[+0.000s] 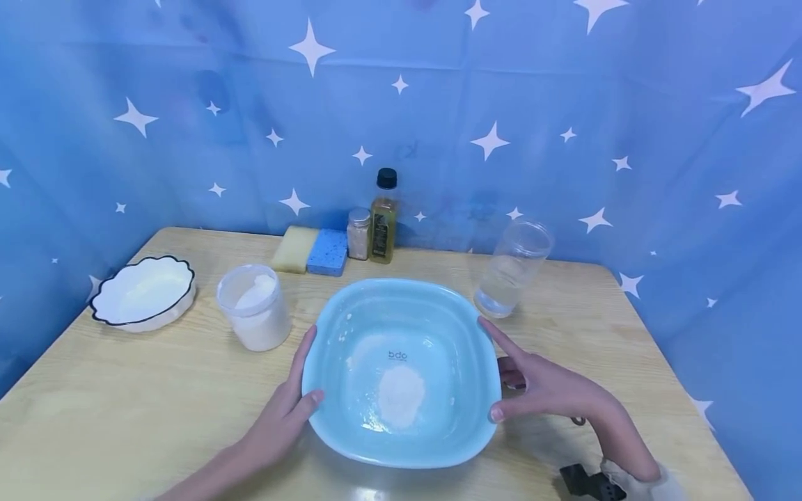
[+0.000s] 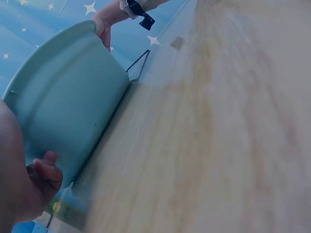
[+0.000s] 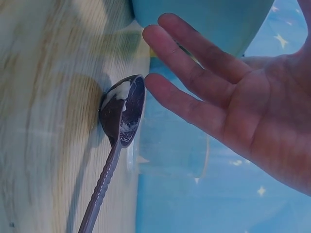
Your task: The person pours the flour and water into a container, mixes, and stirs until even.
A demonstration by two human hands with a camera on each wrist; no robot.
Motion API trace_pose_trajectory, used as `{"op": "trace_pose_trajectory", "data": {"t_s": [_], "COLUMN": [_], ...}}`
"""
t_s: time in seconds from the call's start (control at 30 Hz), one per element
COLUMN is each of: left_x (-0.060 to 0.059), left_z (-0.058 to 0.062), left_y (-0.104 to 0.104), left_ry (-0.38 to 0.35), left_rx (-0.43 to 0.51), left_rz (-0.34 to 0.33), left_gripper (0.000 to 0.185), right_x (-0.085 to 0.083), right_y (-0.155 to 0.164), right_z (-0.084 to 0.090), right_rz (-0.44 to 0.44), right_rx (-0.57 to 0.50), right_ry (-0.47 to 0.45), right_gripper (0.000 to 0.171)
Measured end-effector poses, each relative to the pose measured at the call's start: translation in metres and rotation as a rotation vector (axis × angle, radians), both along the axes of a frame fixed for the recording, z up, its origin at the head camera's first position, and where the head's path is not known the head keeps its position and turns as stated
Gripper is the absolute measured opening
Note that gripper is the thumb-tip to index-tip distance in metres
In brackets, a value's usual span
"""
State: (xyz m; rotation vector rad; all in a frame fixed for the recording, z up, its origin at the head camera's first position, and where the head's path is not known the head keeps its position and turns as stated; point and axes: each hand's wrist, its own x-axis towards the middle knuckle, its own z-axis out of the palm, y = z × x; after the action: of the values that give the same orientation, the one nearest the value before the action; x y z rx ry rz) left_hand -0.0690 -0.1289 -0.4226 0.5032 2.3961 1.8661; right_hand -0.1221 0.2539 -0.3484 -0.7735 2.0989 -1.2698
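Note:
A light blue plastic basin (image 1: 401, 445) stands at the front middle of the table, with a mound of white powder (image 1: 401, 396) on its bottom and wet spots around it. My left hand (image 1: 282, 417) holds its left side, thumb on the rim and fingers along the outer wall. At the right side, my right hand (image 1: 539, 386) touches the rim with thumb and forefinger, its other fingers loosely extended. Below those fingers a dark spoon (image 3: 114, 121) with white residue lies on the table, mostly hidden by the hand in the head view.
To the left stand a tub of white powder (image 1: 260, 327) and a scalloped white dish (image 1: 150, 320). A yellow sponge (image 1: 294, 250), blue sponge (image 1: 328, 252), small jar (image 1: 358, 236) and black-capped bottle (image 1: 383, 223) line the back. Behind the basin's right side is a glass of liquid (image 1: 504, 282).

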Motion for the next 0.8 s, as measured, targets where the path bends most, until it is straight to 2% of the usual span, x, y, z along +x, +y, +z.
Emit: {"op": "trace_pose_trajectory", "data": {"t_s": [0.23,0.4,0.53,0.63,0.73,0.8], "left_x": [0.002,0.0,-0.001,0.001,0.003,0.003], "left_z": [-0.004,-0.005,-0.007,-0.008,-0.007,-0.006], "left_y": [0.003,0.004,0.004,0.004,0.003,0.003], "left_ry": [0.03,0.067,0.089,0.083,0.071,0.073], "left_rx": [-0.009,-0.044,-0.053,-0.057,-0.06,-0.06], "left_rz": [0.05,0.095,0.105,0.105,0.1,0.089], "left_gripper": [0.077,0.078,0.077,0.074,0.071,0.07], "right_x": [0.002,0.003,0.004,-0.001,-0.011,-0.02], "right_y": [0.001,0.003,0.018,0.034,0.047,0.052], "right_z": [0.001,0.009,0.029,0.044,0.052,0.055], "right_rz": [0.0,-0.015,-0.132,-0.278,-0.387,-0.46], "right_rx": [0.006,0.048,0.164,0.291,0.369,0.378], "right_ry": [0.009,0.066,0.186,0.285,0.352,0.367], "right_gripper": [0.109,0.107,0.086,0.069,0.066,0.072]}}
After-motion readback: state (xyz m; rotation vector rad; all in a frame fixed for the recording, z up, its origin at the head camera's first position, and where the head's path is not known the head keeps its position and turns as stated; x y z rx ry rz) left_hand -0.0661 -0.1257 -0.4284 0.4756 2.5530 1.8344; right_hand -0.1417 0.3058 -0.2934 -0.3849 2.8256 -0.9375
